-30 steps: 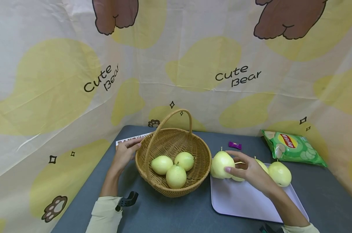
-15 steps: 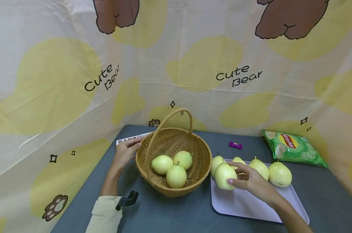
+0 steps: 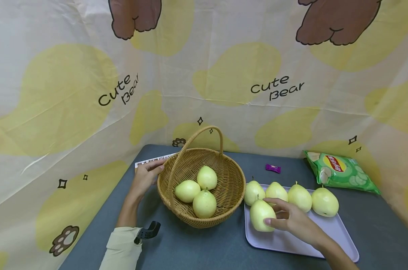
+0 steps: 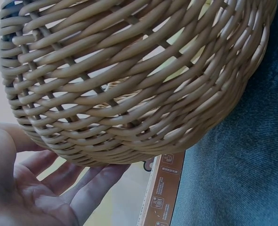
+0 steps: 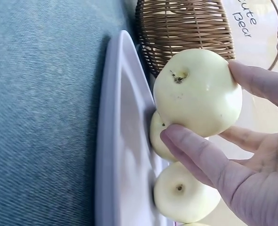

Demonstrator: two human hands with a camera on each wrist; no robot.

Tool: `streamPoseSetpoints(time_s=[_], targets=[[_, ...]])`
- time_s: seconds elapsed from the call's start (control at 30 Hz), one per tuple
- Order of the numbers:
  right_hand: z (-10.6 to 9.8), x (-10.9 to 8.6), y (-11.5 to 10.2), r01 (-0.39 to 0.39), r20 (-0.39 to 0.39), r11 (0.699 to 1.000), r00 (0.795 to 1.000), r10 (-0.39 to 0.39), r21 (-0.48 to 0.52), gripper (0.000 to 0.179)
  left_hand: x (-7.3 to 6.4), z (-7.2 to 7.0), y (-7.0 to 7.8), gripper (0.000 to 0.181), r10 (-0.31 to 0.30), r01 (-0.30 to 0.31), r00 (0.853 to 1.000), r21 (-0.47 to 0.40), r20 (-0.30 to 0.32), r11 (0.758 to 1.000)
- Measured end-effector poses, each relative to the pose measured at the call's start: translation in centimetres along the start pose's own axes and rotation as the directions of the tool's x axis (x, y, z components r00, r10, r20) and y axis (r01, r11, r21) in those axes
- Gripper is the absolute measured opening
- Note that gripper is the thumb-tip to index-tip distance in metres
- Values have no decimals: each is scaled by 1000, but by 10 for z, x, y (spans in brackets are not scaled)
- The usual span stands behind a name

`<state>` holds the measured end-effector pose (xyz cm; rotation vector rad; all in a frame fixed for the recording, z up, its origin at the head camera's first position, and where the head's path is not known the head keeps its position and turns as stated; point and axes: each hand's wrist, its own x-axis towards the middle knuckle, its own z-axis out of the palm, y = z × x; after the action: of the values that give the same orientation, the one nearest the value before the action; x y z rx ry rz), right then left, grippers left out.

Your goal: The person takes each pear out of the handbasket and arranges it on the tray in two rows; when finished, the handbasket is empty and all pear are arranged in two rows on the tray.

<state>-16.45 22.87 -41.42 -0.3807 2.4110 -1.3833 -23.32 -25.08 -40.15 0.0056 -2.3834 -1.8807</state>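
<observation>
In the head view, my left hand (image 3: 145, 177) holds the left rim of a round wicker basket (image 3: 232, 180) with a hoop handle. Three pale green pears lie inside, one of them at the back (image 3: 207, 177). The left wrist view shows thumb and fingers at the edge of the woven wall (image 4: 129, 89), fingertips hidden behind it. My right hand (image 3: 293, 221) grips another pear (image 3: 262, 215) between thumb and fingers, stem up, above the lilac tray (image 3: 291, 242). Several pears (image 3: 299, 197) stand in a row along the tray's back edge. The right wrist view shows the gripped pear's underside (image 5: 195, 94).
A green chip bag (image 3: 342, 171) lies at the back right. Behind the tray is a small purple wrapped candy (image 3: 272, 168). A printed packet (image 3: 153, 160) lies partly behind the basket. The patterned cloth (image 3: 224, 75) rises behind the table.
My right hand has brought its pear forward, away from the row and over the tray's front part. The back pear in the basket has shifted backward and left. My left hand stays put.
</observation>
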Motion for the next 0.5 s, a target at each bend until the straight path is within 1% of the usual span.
streamPoseSetpoints(time_s=[0.17, 0.4, 0.5], targets=[[3, -3, 5, 43, 48, 998, 998, -45, 36, 64, 1, 0, -1, 39, 4, -4, 1000, 8, -8, 1000], [7, -5, 11, 23, 51, 998, 998, -26, 55, 64, 2, 0, -3, 39, 6, -6, 1000, 8, -9, 1000], [8, -6, 13, 26, 51, 998, 998, -29, 59, 64, 2, 0, -3, 38, 7, -7, 1000, 12, -11, 1000]])
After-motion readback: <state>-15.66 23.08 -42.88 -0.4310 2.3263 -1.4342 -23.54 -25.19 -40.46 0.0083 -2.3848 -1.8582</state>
